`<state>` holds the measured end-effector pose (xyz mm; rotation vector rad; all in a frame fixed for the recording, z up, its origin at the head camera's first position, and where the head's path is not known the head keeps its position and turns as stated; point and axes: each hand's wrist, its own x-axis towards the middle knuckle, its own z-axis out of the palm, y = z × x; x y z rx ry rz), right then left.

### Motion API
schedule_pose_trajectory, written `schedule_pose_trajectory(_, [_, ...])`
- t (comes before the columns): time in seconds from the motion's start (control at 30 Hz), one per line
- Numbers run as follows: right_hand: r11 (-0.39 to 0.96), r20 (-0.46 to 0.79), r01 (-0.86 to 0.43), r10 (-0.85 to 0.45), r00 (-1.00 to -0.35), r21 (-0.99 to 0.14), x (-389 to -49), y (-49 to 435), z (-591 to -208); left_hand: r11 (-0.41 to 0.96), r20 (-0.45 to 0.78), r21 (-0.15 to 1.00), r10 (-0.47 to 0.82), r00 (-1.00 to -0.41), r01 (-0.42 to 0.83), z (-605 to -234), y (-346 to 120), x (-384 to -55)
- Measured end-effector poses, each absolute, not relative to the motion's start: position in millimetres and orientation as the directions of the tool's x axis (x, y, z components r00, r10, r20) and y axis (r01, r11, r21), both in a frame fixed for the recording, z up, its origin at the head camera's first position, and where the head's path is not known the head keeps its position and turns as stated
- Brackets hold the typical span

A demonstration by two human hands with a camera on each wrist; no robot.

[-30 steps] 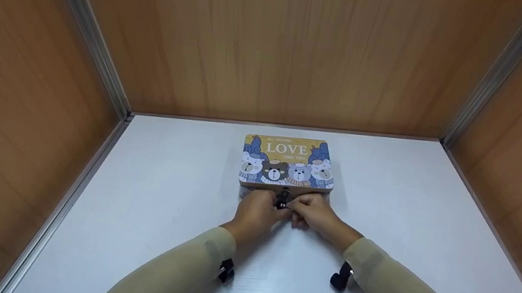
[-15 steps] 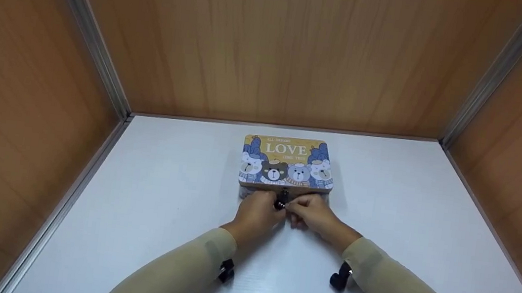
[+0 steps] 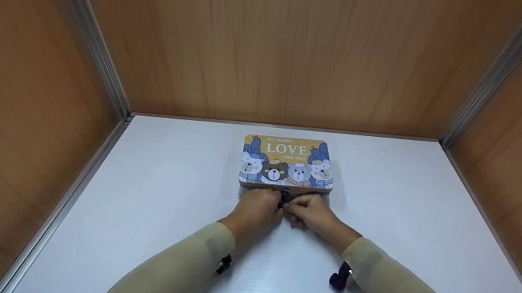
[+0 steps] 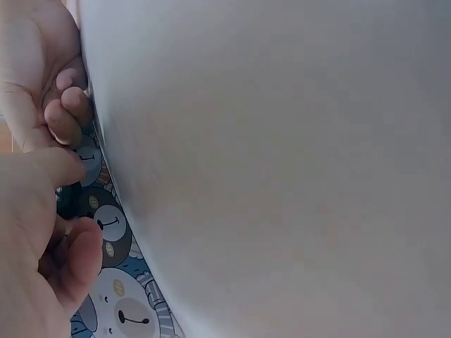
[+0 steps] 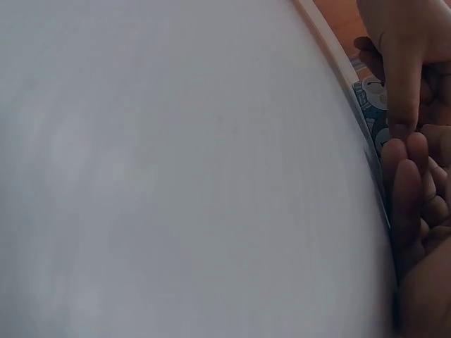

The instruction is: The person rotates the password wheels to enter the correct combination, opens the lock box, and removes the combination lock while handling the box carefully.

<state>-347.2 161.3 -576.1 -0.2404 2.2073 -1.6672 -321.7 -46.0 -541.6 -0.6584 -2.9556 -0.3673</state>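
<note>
A tin box with bears and the word LOVE on its lid lies closed on the white table, its front towards me. At the middle of that front, a small black padlock-like piece hangs at the clasp, partly covered by my fingers. My left hand grips this piece from the left with curled fingers. From the right, my right hand pinches something small at its lower edge, hidden by the fingertips. In the left wrist view a dark bit of the padlock shows between the left thumb and fingers.
The white tabletop extends around the box and both forearms. Wooden panels close off the back and both sides, joined by metal corner strips. A black wrist-camera mount sticks out below the right sleeve.
My left hand has turned and shifted slightly, and less of the padlock's shiny part shows. The right hand has edged slightly left, still pinching. The box has stayed in place.
</note>
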Motion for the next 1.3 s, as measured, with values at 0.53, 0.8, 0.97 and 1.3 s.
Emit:
schedule_pose_trajectory(0.53, [0.324, -0.176, 0.055, -0.358, -0.917, -0.944, -349, 162, -576, 0.819, 0.018, 0.497, 0.32, -0.947, 0.287, -546, -57, -316])
schedule_pose_trajectory(0.8, [0.434, -0.222, 0.044, -0.37, -0.902, -0.9, -343, 164, -567, 0.784, -0.083, 0.578, 0.331, -0.94, 0.225, -552, -59, -312])
schedule_pose_trajectory(0.97, [0.516, -0.245, 0.024, -0.365, -0.898, -0.856, -338, 161, -561, 0.777, -0.149, 0.604, 0.33, -0.932, 0.178, -556, -63, -311])
schedule_pose_trajectory(1.3, [0.613, -0.232, -0.036, -0.352, -0.907, -0.789, -337, 161, -555, 0.79, -0.148, 0.572, 0.363, -0.92, 0.22, -556, -57, -315])
